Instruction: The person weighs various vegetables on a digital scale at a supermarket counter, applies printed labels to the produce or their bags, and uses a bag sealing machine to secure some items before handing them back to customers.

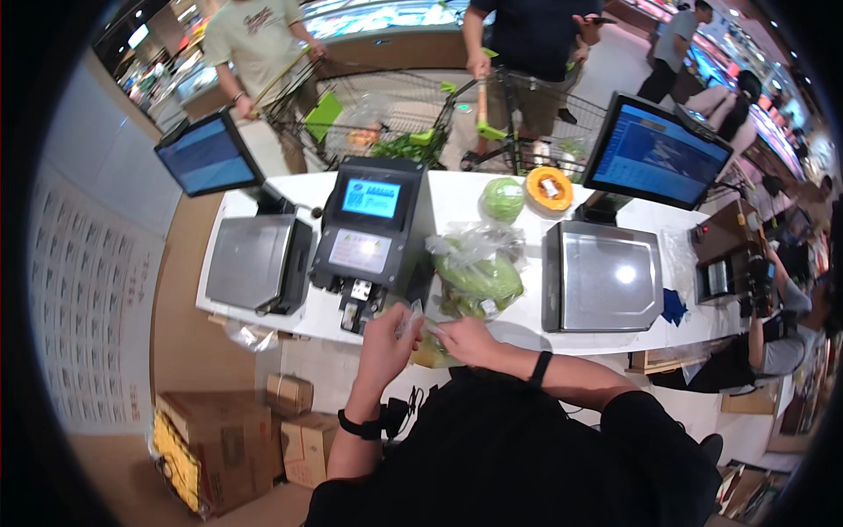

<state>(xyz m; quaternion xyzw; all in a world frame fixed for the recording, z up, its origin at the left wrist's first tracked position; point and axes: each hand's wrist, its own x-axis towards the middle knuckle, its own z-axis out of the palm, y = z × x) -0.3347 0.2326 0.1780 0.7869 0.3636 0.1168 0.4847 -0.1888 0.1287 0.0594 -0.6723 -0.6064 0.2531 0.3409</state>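
Observation:
My left hand (387, 342) pinches the gathered neck of a clear plastic bag (435, 354) in front of the counter edge. My right hand (471, 341) grips the same bag from the other side. Something yellow-green shows inside the bag, but its kind cannot be told. Just beyond my hands stands a dark countertop machine (369, 230) with a lit screen and metal parts low on its front. To its right, a clear bag of large green vegetables (481, 273) lies on the white counter (507, 329). A wrapped green cabbage (503, 199) sits behind that bag, beside a round orange package (549, 190).
Weighing scales with steel platforms, one left (249, 260) and one right (602, 280), carry monitors behind them. Shopping carts (395, 122) and standing people line the counter's far side. Cardboard boxes (227, 448) stand on the floor at lower left. Another person works at far right.

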